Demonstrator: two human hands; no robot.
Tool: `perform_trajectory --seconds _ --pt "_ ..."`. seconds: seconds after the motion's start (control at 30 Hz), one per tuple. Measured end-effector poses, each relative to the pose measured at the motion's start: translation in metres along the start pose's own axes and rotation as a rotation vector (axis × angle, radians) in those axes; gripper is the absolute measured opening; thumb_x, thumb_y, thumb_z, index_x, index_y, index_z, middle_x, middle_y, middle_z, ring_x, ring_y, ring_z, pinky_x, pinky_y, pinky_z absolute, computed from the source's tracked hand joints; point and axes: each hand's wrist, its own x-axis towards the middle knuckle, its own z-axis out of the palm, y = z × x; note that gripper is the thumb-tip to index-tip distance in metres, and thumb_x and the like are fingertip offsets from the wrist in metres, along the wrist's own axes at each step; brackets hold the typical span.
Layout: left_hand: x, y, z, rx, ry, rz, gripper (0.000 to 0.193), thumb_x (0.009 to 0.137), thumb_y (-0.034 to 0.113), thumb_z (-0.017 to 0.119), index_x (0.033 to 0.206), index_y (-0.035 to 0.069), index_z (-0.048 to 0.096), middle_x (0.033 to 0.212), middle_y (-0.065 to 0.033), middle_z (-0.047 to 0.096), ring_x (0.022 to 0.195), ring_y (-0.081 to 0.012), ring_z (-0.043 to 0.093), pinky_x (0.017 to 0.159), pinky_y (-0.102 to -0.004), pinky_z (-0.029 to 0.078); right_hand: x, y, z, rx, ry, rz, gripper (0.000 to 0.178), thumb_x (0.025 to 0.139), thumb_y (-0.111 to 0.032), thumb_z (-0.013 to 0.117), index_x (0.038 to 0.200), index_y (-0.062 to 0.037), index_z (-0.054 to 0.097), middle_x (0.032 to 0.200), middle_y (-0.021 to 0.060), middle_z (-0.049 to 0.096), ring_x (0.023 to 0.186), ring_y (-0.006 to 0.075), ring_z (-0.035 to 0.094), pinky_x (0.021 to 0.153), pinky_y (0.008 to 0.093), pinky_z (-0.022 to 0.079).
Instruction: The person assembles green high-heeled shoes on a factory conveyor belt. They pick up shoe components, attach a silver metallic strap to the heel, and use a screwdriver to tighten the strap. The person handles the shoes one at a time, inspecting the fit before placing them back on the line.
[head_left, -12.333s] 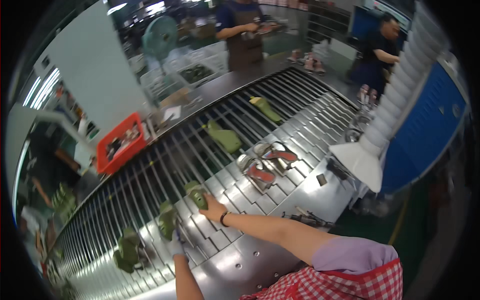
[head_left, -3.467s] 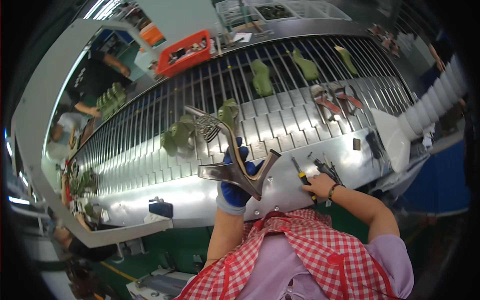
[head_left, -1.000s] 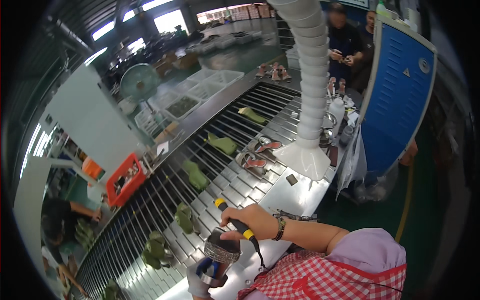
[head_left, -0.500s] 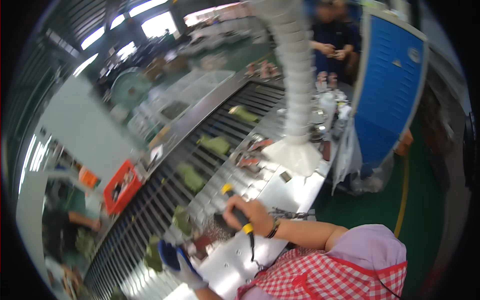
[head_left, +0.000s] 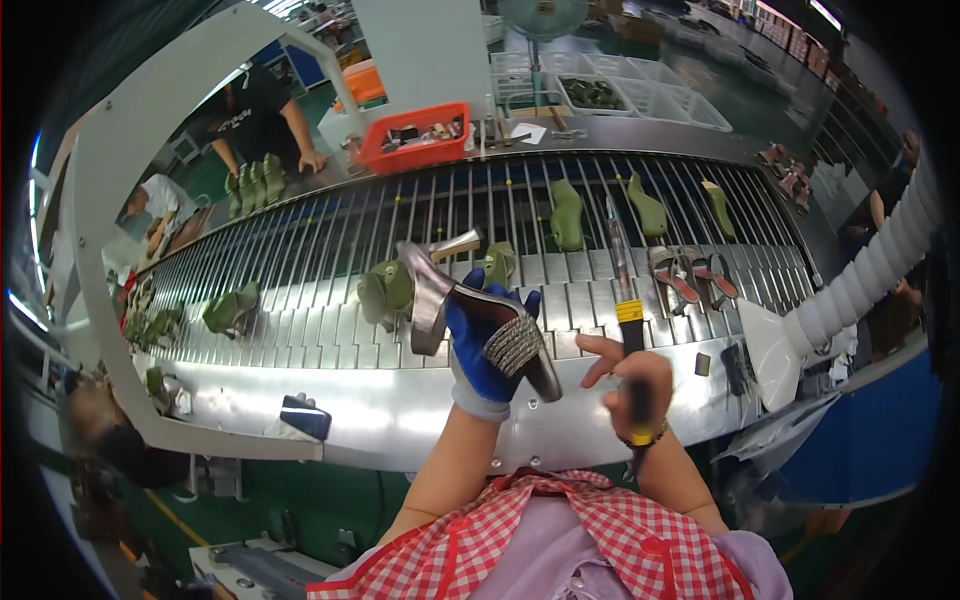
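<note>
My left hand [head_left: 470,355], in a blue-palmed glove, grips a metallic high-heeled sandal [head_left: 428,318] with a block heel and a glittery braided strap. The sandal is tilted, its heel to the left and its toe toward my right hand. My right hand [head_left: 640,388] is bare and wraps round a black-and-yellow soldering iron [head_left: 630,312], whose long metal barrel points away over the conveyor. The iron's tip is apart from the sandal. Behind the sandal, green shoe lasts [head_left: 385,292] lie on the slatted conveyor [head_left: 330,300].
More green lasts [head_left: 566,215] and a pair of sandals [head_left: 690,276] lie farther along. A red crate [head_left: 415,140] stands beyond the conveyor. A white hose with a hood [head_left: 850,280] hangs at right. A phone [head_left: 305,417] lies near left. A co-worker's hand [head_left: 312,160] rests at far left.
The view has swung round to face the conveyor squarely. My left hand, with no sandal visible in it before, now holds one raised. My right hand keeps the iron, now pointing away from me.
</note>
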Motion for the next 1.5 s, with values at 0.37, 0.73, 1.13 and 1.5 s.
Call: perform_trajectory --seconds 0.37,0.73,1.13,1.5 --pt "-0.016 0.019 -0.019 0.190 -0.185 -0.101 0.052 0.088 0.053 0.058 0.117 0.010 0.054 0.082 -0.0021 0.050 0.073 -0.0160 0.047 0.066 -0.0319 0.039 0.029 -0.034 -0.023 0.239 0.077 0.256 0.048 0.091 -0.046 0.055 0.094 0.0010 0.065 0.060 0.0062 0.057 0.046 0.0128 0.052 0.043 0.0245 0.039" --pt "-0.024 0.016 -0.028 0.160 -0.252 -0.103 0.051 0.093 0.040 0.056 0.124 0.001 0.048 0.097 -0.0124 0.060 0.083 -0.0259 0.062 0.073 -0.0418 0.053 0.041 -0.051 -0.008 0.126 -0.131 0.169 0.020 0.083 -0.020 0.058 0.089 -0.0054 0.069 0.057 0.0031 0.058 0.046 0.0171 0.054 0.046 0.0296 0.042" --pt "-0.027 0.024 -0.027 0.274 -0.214 -0.119 0.055 0.091 0.044 0.059 0.123 0.000 0.049 0.090 -0.0137 0.060 0.080 -0.0248 0.063 0.071 -0.0375 0.055 0.036 -0.051 -0.005 0.103 -0.170 0.225 0.018 0.075 -0.014 0.059 0.086 -0.0056 0.070 0.063 0.0057 0.063 0.048 0.0192 0.057 0.048 0.0304 0.044" --pt "-0.020 0.055 -0.020 0.506 -0.245 0.074 0.054 0.089 0.048 0.059 0.124 0.008 0.051 0.091 -0.0025 0.051 0.082 -0.0155 0.048 0.072 -0.0325 0.041 0.028 -0.057 -0.017 -0.002 -0.283 0.291 0.017 0.068 -0.013 0.060 0.080 -0.0075 0.071 0.059 0.0045 0.062 0.045 0.0178 0.055 0.045 0.0297 0.042"
